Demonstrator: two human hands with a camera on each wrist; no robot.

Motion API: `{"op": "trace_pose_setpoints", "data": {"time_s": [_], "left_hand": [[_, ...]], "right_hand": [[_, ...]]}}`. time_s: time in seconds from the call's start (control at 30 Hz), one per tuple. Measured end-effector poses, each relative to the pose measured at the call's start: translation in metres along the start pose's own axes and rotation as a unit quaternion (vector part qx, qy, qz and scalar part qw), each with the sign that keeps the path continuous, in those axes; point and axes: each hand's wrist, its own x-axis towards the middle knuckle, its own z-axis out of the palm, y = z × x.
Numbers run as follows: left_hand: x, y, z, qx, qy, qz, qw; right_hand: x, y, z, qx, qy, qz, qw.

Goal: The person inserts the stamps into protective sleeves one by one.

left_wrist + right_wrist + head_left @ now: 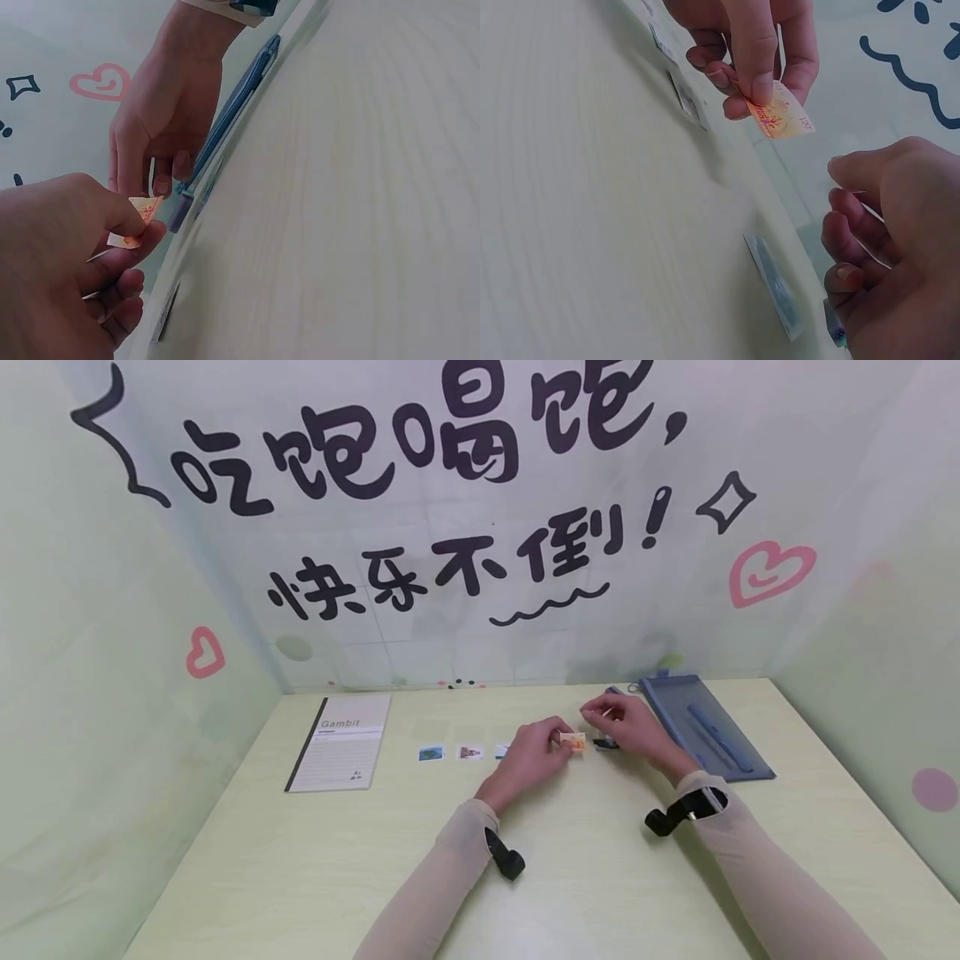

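Observation:
My left hand (531,756) pinches a small orange postage stamp (573,742) between thumb and fingers, above the table. In the right wrist view, the stamp (780,114) shows a white edge with "120" on it. Close by on the right is my right hand (630,727), its fingers loosely bent, with nothing visible between them. Left of the left hand lie a blue-green stamp (431,753), a stamp with a building-like picture (470,752) and another stamp (502,750) partly covered by that hand. A flat bluish piece (774,289) lies beneath my right hand.
A notebook (341,743) marked "Gambit" lies at the left on the pale table (420,860). At the right is a blue mesh zip pouch (686,693) with a blue pen-like item (718,737). Behind the right hand, a blue object's end (613,691) shows. Printed cloth walls enclose the table.

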Motion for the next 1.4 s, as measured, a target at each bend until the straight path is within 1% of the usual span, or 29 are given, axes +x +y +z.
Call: {"op": "trace_pose_setpoints", "data": {"time_s": [0.1, 0.2, 0.27, 0.43, 0.53, 0.67, 0.8, 0.9, 1.0, 1.07, 1.23, 1.4], "left_hand": [[-0.005, -0.006, -0.005, -0.013, 0.008, 0.001, 0.9999], [-0.014, -0.011, -0.011, -0.027, 0.018, 0.0, 0.9995], [-0.02, -0.014, -0.016, -0.035, 0.024, -0.002, 0.9991], [-0.036, -0.022, -0.027, -0.036, 0.036, -0.001, 0.9987], [-0.046, -0.027, -0.031, -0.038, 0.036, 0.0, 0.9986], [-0.057, -0.035, -0.036, -0.037, 0.034, 0.004, 0.9987], [-0.067, -0.044, -0.041, -0.073, 0.02, -0.009, 0.9971], [-0.071, -0.049, -0.047, -0.111, -0.007, -0.023, 0.9935], [-0.071, -0.054, -0.053, -0.128, -0.032, -0.03, 0.9908], [-0.071, -0.058, -0.056, -0.141, -0.044, -0.033, 0.9884], [-0.072, -0.063, -0.061, -0.176, -0.05, -0.041, 0.9822], [-0.072, -0.064, -0.062, -0.189, -0.046, -0.036, 0.9803]], "right_hand": [[-0.006, -0.004, 0.003, 0.028, -0.001, 0.018, 0.9994], [-0.012, -0.007, 0.007, 0.061, -0.014, 0.028, 0.9976], [-0.017, -0.01, 0.012, 0.086, -0.028, 0.028, 0.9955], [-0.029, -0.015, 0.025, 0.133, -0.057, 0.022, 0.9893], [-0.035, -0.017, 0.036, 0.14, -0.077, 0.015, 0.9869], [-0.041, -0.016, 0.049, 0.126, -0.098, 0.005, 0.9871], [-0.045, -0.018, 0.056, 0.13, -0.11, 0.009, 0.9854], [-0.048, -0.021, 0.059, 0.144, -0.12, 0.012, 0.9821], [-0.05, -0.023, 0.061, 0.144, -0.128, 0.022, 0.981], [-0.051, -0.024, 0.063, 0.136, -0.131, 0.026, 0.9816], [-0.052, -0.025, 0.067, 0.137, -0.129, 0.024, 0.9818], [-0.052, -0.027, 0.068, 0.142, -0.129, 0.018, 0.9812]]}}
